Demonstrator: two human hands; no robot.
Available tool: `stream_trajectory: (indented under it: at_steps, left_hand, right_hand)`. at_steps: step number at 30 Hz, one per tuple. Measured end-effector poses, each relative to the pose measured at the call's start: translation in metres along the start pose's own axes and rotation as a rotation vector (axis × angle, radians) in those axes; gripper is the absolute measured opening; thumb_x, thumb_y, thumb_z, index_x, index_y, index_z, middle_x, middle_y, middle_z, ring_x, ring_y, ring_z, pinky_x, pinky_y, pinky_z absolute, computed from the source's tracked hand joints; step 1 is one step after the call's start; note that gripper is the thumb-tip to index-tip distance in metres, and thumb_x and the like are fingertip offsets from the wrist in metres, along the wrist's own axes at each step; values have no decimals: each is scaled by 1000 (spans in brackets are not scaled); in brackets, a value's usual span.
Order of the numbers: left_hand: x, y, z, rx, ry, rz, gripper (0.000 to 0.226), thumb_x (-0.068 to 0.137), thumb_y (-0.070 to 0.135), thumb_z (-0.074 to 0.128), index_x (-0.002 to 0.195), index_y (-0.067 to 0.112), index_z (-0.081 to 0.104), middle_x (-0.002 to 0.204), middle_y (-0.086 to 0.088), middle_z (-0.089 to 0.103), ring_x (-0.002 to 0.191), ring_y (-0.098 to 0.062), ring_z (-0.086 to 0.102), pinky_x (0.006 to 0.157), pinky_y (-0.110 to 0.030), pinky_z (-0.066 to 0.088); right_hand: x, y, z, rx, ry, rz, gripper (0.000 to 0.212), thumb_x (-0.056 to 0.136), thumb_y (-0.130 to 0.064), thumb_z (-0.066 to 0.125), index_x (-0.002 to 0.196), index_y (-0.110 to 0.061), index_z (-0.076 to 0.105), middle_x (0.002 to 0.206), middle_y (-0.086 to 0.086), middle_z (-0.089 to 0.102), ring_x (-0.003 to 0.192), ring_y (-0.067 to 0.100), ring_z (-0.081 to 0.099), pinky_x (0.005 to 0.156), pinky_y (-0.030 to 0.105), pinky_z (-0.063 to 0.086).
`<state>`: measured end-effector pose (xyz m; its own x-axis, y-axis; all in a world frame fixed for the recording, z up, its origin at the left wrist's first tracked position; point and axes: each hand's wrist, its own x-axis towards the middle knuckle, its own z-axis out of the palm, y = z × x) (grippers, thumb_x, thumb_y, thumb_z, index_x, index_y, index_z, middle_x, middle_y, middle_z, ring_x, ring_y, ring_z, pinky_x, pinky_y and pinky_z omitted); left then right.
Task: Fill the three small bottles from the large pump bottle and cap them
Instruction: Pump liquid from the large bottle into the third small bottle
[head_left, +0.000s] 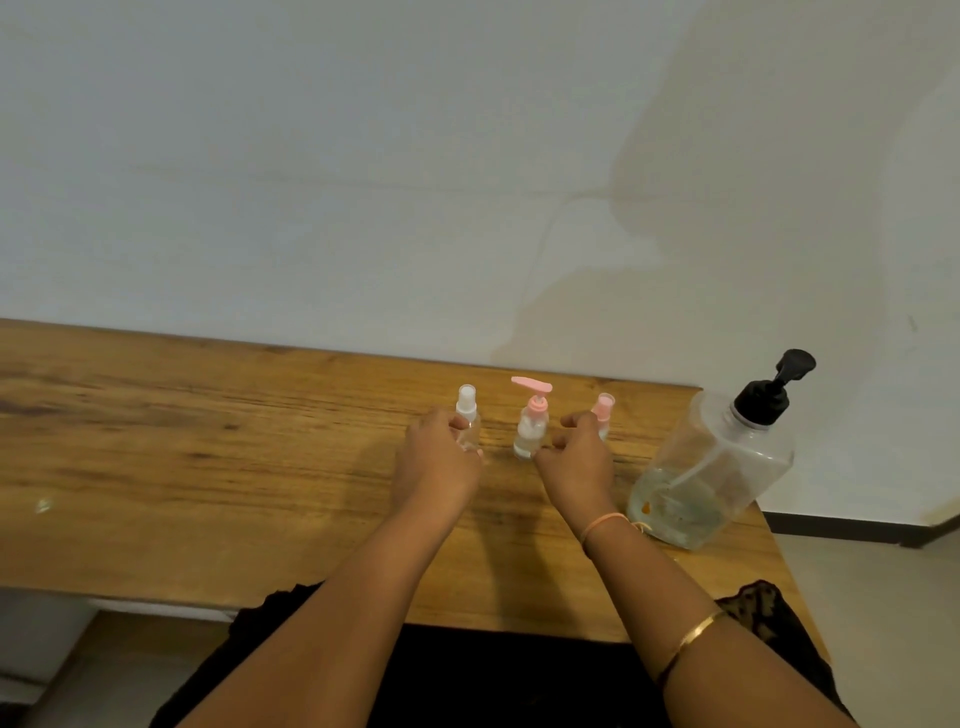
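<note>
Three small clear bottles stand in a row near the far edge of the wooden table (208, 467). The left one has a white spray cap (467, 402), and my left hand (440, 460) curls its thumb and fingers round its body. The middle bottle (531, 431) carries a pink pump. My right hand (575, 460) hovers just right of it with thumb and fingers loosely curved; the thumb tip is at the bottle's base and the fingers stand apart. The right bottle (603, 408), pink-capped, is mostly hidden behind that hand. The large pump bottle (717, 467), black pump, low liquid, stands at the right.
A pale wall rises directly behind the table. The table's right edge lies just beyond the large bottle, with floor and a dark skirting board past it. The left half of the tabletop shows bare wood with a small pale speck (43, 505).
</note>
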<state>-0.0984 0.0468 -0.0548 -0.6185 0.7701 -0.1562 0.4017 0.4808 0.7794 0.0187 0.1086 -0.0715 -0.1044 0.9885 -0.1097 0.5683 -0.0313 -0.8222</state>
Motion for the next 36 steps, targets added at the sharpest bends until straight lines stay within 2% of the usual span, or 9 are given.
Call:
stream_trajectory:
  at_steps: [6, 9, 12, 16, 18, 23, 25, 31, 36]
  left_hand:
    - [14, -3, 6, 41, 59, -62, 72, 79, 24, 75, 139, 20, 34, 141, -4, 42, 128, -28, 40, 95, -41, 41]
    - [24, -8, 14, 37, 34, -56, 85, 77, 28, 77, 144, 22, 27, 145, -4, 41, 131, -30, 39, 98, -44, 41]
    - [31, -9, 22, -9, -17, -45, 90, 74, 30, 79, 146, 24, 26, 144, -4, 44, 130, -29, 43, 96, -42, 42]
    - [33, -12, 28, -72, -35, -19, 59, 77, 27, 76, 130, 19, 49, 128, -3, 58, 113, -22, 55, 85, -34, 45]
    - [32, -10, 27, -86, 5, -38, 52, 79, 27, 74, 126, 17, 53, 125, -2, 60, 109, -20, 56, 78, -29, 42]
    - [17, 4, 20, -98, -4, 50, 43, 79, 29, 74, 118, 19, 56, 115, 1, 62, 90, -11, 52, 72, -26, 41]
    - [6, 10, 16, -96, -14, 103, 32, 79, 29, 74, 104, 23, 55, 104, 3, 62, 83, -10, 53, 61, -23, 39]
    - [-36, 21, 7, -69, -15, 209, 27, 77, 31, 74, 79, 25, 48, 88, 4, 59, 75, -10, 53, 51, -24, 31]
    - [-68, 26, 0, -75, 12, 265, 25, 76, 34, 73, 88, 20, 56, 83, 6, 59, 76, -9, 56, 58, -25, 45]
  right_hand:
    - [-11, -4, -1, 60, -52, -10, 32, 86, -9, 64, 112, -17, 48, 101, 1, 59, 91, 15, 55, 72, 24, 43]
    - [-12, -7, -2, 117, -80, -13, 30, 86, -7, 64, 108, -20, 48, 98, 0, 58, 89, 13, 55, 68, 19, 45]
    - [-12, -9, -3, 154, -99, -27, 32, 85, -6, 65, 111, -18, 51, 96, -1, 59, 90, 13, 56, 74, 23, 48]
    - [-14, -14, -4, 204, -149, -70, 33, 82, -11, 69, 109, -18, 51, 94, -2, 60, 85, 8, 56, 78, 24, 49]
    - [-16, -16, -5, 228, -158, -84, 32, 81, -13, 70, 107, -18, 51, 95, 0, 60, 86, 9, 57, 77, 22, 49]
    - [-22, -21, -12, 291, -114, -146, 33, 83, -16, 69, 112, -17, 53, 102, -1, 60, 88, 6, 59, 78, 22, 51]
    - [-26, -25, -17, 331, -93, -167, 38, 82, -21, 71, 115, -18, 53, 106, -2, 60, 95, 10, 60, 82, 26, 53]
    - [-46, -31, -25, 410, -29, -215, 34, 73, -23, 79, 99, -16, 59, 94, 1, 66, 91, 17, 64, 80, 34, 54]
    - [-64, -31, -38, 321, 51, -294, 26, 71, -22, 81, 86, -14, 61, 79, -8, 63, 74, 4, 58, 63, 11, 44]
